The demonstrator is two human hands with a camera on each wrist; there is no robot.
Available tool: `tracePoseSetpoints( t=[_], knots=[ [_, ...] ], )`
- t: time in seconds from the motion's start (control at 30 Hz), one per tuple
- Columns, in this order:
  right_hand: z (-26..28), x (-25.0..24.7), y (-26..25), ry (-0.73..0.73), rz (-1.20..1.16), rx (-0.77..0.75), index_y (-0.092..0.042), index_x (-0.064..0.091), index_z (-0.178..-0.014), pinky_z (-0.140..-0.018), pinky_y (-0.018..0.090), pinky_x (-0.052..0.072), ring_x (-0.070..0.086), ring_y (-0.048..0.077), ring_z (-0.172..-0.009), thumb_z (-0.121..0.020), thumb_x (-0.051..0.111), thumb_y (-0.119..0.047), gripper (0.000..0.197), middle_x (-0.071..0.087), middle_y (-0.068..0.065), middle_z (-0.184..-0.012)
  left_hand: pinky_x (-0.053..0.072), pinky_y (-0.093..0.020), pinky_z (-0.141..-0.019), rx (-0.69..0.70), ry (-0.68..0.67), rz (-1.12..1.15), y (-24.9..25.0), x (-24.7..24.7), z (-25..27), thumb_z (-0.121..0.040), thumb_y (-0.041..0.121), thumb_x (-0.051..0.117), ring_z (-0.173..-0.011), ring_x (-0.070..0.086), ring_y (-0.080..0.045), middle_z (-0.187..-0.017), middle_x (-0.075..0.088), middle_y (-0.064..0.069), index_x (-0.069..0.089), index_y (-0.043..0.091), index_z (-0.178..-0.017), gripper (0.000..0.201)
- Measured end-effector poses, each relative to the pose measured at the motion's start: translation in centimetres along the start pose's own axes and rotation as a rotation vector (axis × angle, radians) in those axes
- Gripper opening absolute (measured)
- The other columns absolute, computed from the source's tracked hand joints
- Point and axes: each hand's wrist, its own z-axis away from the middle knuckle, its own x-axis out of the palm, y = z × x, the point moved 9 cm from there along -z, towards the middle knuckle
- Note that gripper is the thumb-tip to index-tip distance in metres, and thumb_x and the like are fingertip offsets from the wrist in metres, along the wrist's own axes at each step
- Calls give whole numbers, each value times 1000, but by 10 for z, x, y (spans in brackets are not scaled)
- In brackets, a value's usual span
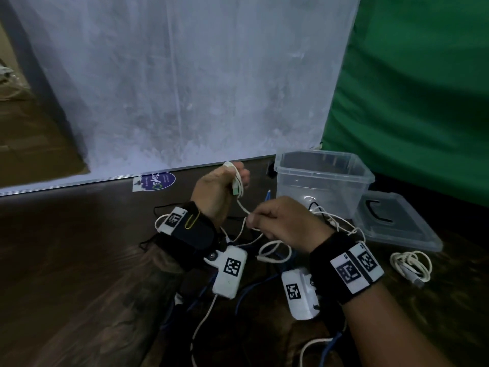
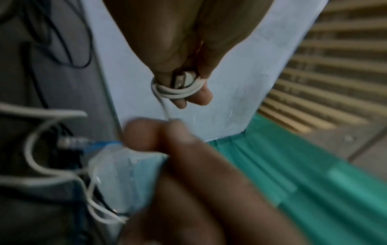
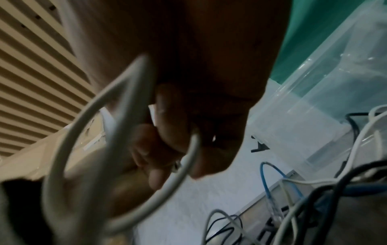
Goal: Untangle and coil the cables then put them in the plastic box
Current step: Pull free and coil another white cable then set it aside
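Dark wood flooring [image 1: 79, 260] runs up to a pale plastic-draped wall [image 1: 185, 75], with green cloth [image 1: 410, 88] at the right. On it, the left hand [image 1: 215, 193] is raised, fingers curled round a white cable [image 2: 178, 90] wound in loops about them, plug end showing. The right hand [image 1: 280, 221] pinches the same cable's free length just below. A clear plastic box [image 1: 324, 172] stands open just beyond the hands, its lid [image 1: 397, 223] beside it. Another coiled white cable [image 1: 411, 264] lies near the lid; blue and black cables [image 3: 293, 195] sprawl tangled below the wrists.

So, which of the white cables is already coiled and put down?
The coiled white cable lying alone on the floor right of the box lid. The other white cable is held between both hands, partly wound round the left hand's fingers.
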Motion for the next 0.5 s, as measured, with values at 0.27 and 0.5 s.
tracePoseSetpoints(
  t=[0.27,0.5],
  knots=[
    [10,-49,3,309,-475,-56,-12,67,-67,-48,15,41,51,2,-44,-91,67,-11,25,64,-8,-55,40,-18,-59,72,-235,-633,2,23,19,-99,3,43,-51,50,-2,-54,59,8,64,15,-71,38],
    [11,-62,25,474,-593,-23,-17,71,-70,-54,22,40,47,11,-54,-88,71,-14,18,57,5,-62,44,-27,-59,-292,-405,-598,-46,38,37,-98,35,45,-58,55,-19,-69,61,-13,71,6,-82,42]
  ],
)
